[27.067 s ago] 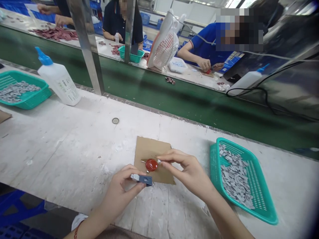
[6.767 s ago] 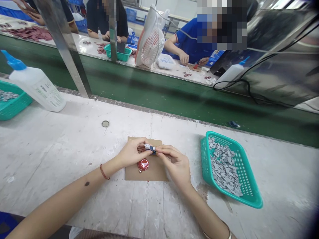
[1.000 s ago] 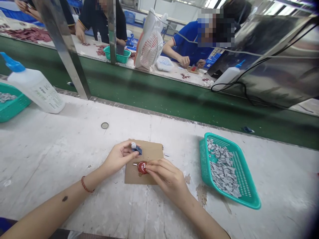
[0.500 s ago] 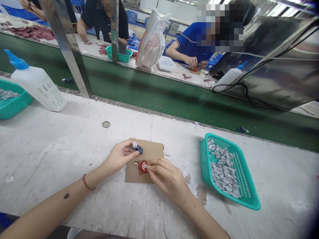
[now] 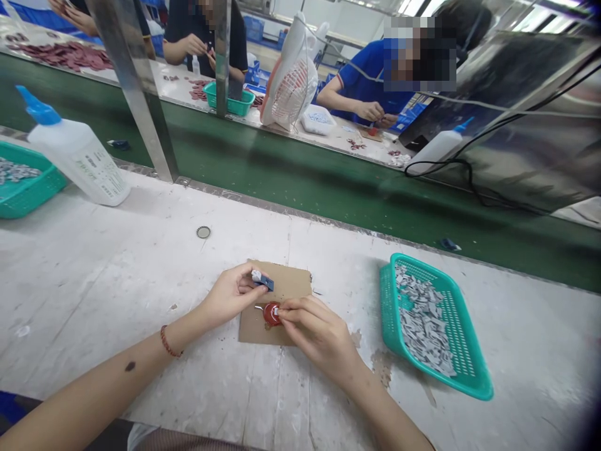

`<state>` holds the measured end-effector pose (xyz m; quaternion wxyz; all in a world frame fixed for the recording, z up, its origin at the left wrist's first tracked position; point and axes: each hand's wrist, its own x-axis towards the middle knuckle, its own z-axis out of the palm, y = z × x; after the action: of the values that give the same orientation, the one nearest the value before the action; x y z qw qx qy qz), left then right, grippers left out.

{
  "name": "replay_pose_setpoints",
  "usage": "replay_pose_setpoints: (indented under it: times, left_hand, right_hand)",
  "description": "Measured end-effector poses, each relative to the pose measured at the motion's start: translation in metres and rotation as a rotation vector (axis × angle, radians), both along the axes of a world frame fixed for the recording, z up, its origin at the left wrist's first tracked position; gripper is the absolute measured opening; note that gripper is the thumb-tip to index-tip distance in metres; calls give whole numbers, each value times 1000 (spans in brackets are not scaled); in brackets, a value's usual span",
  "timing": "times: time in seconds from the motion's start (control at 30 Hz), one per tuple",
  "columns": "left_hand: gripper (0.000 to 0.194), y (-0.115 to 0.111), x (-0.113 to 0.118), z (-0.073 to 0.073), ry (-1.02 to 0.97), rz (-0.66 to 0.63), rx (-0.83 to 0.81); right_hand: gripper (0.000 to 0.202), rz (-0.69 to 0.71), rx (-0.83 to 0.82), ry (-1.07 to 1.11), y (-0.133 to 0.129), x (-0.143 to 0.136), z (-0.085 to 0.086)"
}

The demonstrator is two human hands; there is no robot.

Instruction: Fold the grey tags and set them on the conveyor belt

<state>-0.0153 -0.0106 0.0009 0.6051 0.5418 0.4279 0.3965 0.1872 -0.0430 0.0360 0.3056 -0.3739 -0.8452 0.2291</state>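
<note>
The left hand (image 5: pixel 237 289) is pinching a small dark-blue piece with a pale grey end (image 5: pixel 264 281), palm side tucked from sight, over the upper part of the tan cardboard square (image 5: pixel 291 282). And the right hand (image 5: pixel 319 332) has its fingertips closed on a tiny pale piece (image 5: pixel 277 311), mostly hidden, right at the glossy red round cap (image 5: pixel 270 314), which sits in a wet-looking patch near the cardboard's left edge! A green perforated plastic basket (image 5: pixel 474 351) stands whole by the scuffed white tabletop's right side; another (image 5: pixel 32 194) is cut off at left.
</note>
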Motion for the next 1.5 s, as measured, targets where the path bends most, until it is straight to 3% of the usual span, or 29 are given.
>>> replay_pose_setpoints:
  times: [0.07,0.23,0.4,0.7,1.27,1.5]
  left_hand:
    - [16,0,0,-1,4,-5,5]
    - [17,0,-1,-3,7,-15,30]
    - [14,-1,-1,-3,9,-30,19]
    - [13,-1,-2,-3,-4,-60,48]
    - [11,-1,-2,-5,-35,-51,19]
    - [10,-1,-1,-4,-38,-53,12]
  right_hand:
    - [17,-32,-52,37,1,0,2]
    - [8,-287,-351,321,9,0,3]
    - [11,-345,-540,500,25,-9,-3]
    - [7,-273,-367,379,35,-26,-8]
    - [8,-190,-324,306,36,-25,-10]
    - [11,-159,-227,207,36,-23,-7]
